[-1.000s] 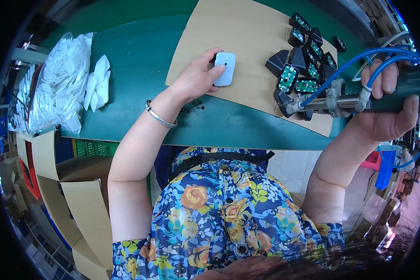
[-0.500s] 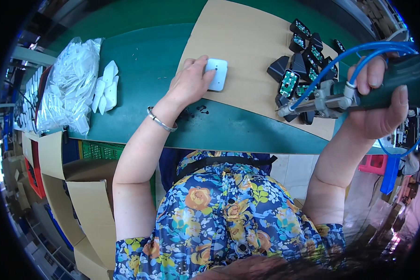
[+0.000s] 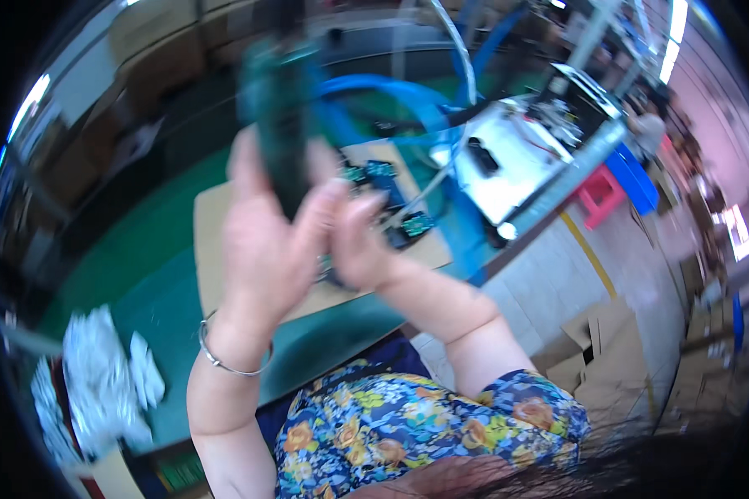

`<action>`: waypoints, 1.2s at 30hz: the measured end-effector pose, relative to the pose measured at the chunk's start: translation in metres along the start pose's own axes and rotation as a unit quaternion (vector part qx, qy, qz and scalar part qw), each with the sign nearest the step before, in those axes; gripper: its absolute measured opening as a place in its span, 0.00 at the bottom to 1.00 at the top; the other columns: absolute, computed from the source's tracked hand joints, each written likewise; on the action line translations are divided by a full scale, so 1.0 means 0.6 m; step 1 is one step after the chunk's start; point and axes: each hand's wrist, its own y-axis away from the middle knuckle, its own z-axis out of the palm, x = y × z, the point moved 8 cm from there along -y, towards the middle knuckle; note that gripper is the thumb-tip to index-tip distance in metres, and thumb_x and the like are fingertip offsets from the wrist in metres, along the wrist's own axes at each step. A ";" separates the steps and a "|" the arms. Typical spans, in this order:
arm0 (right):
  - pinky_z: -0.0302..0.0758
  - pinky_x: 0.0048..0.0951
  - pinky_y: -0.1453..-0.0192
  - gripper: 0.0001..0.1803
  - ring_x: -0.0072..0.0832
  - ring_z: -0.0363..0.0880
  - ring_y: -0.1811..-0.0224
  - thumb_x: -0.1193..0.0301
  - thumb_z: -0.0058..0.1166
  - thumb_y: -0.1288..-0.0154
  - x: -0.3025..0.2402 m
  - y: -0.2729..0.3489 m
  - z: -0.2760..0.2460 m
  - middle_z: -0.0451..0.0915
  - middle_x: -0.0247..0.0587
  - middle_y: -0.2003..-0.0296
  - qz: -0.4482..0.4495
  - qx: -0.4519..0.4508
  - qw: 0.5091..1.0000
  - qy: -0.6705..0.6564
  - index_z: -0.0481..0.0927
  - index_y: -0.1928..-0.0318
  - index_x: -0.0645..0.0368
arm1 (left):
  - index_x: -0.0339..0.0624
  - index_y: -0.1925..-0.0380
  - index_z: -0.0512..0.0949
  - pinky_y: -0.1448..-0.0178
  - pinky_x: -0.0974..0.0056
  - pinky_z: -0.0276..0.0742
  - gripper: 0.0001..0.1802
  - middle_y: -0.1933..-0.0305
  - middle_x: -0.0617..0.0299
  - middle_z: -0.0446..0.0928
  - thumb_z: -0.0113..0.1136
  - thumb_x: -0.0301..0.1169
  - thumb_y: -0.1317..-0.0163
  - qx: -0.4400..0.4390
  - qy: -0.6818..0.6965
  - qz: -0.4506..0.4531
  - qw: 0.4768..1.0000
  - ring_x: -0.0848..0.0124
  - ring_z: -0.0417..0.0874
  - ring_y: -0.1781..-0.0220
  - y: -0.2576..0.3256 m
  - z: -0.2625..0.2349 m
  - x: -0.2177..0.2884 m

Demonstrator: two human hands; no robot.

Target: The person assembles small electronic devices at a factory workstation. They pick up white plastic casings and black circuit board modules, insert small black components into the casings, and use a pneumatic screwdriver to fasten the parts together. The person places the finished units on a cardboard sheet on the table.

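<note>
Currently, in the head view, the left hand is clamping around a dark green cylindrical tool, which is standing roughly lengthwise, its top pointing to the far side. Motion blur is smearing both. The right hand is sitting just beside the left, fingers curling toward it; the two are overlapping at the thumbs, and whether the right is gripping anything, cannot tell. A bit of metal is showing low between the palms, too blurred to make out. The tool is hanging over a tan cardboard sheet, which is lying on a green table. Black units with green circuit boards are resting on the sheet, right of and beyond the hands. Blue hoses are running across the far side. Left and near, a clear bag of white pieces is lying with loose white pieces just beside it. Right and far, a white machine is standing near a pink stool and a blue bin. A bracelet is circling the left wrist.
</note>
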 end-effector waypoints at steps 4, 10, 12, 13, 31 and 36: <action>0.45 0.38 0.33 0.42 0.50 0.43 0.33 0.53 0.44 0.38 -0.069 0.075 0.009 0.45 0.59 0.37 -0.065 -0.017 0.987 0.145 0.42 0.37 0.70 | 0.39 0.58 0.69 0.62 0.73 0.69 0.17 0.65 0.65 0.74 0.61 0.28 0.47 0.061 0.054 -0.060 0.995 0.79 0.72 0.67 -0.018 0.005 -0.033; 0.74 0.30 0.65 0.06 0.33 0.77 0.69 0.69 0.56 0.48 -0.076 0.215 -0.228 0.77 0.39 0.71 -0.023 -0.142 0.925 0.352 0.78 0.70 0.57 | 0.36 0.56 0.68 0.59 0.72 0.68 0.17 0.67 0.63 0.74 0.57 0.24 0.47 0.099 0.052 -0.047 0.993 0.76 0.73 0.66 -0.029 -0.009 -0.060; 0.74 0.29 0.67 0.05 0.33 0.76 0.72 0.72 0.55 0.48 -0.092 0.209 -0.427 0.76 0.41 0.73 0.026 0.033 0.850 0.525 0.77 0.70 0.59 | 0.36 0.58 0.70 0.57 0.71 0.67 0.16 0.68 0.64 0.74 0.57 0.26 0.48 0.125 -0.005 -0.043 0.991 0.76 0.73 0.64 -0.028 -0.029 -0.080; 0.73 0.30 0.68 0.05 0.34 0.76 0.72 0.72 0.55 0.47 -0.093 0.221 -0.553 0.76 0.41 0.74 0.107 0.197 0.837 0.500 0.78 0.69 0.60 | 0.36 0.61 0.72 0.56 0.70 0.66 0.14 0.68 0.63 0.75 0.57 0.30 0.47 0.120 -0.047 -0.036 0.991 0.75 0.73 0.64 -0.031 -0.040 -0.079; 0.72 0.38 0.62 0.10 0.39 0.78 0.69 0.63 0.56 0.50 0.097 0.113 -1.063 0.79 0.44 0.75 0.341 0.118 0.614 0.702 0.81 0.72 0.55 | 0.34 0.71 0.73 0.48 0.65 0.63 0.08 0.51 0.55 0.72 0.48 0.29 0.39 0.099 -0.178 -0.056 0.977 0.70 0.70 0.55 -0.060 -0.038 -0.161; 0.67 0.41 0.55 0.08 0.40 0.74 0.57 0.63 0.54 0.48 0.086 0.090 -1.052 0.78 0.40 0.69 0.330 0.093 0.587 0.733 0.82 0.72 0.51 | 0.34 0.68 0.72 0.48 0.66 0.63 0.08 0.53 0.55 0.72 0.47 0.28 0.39 0.101 -0.194 -0.057 0.974 0.71 0.70 0.56 -0.066 -0.030 -0.165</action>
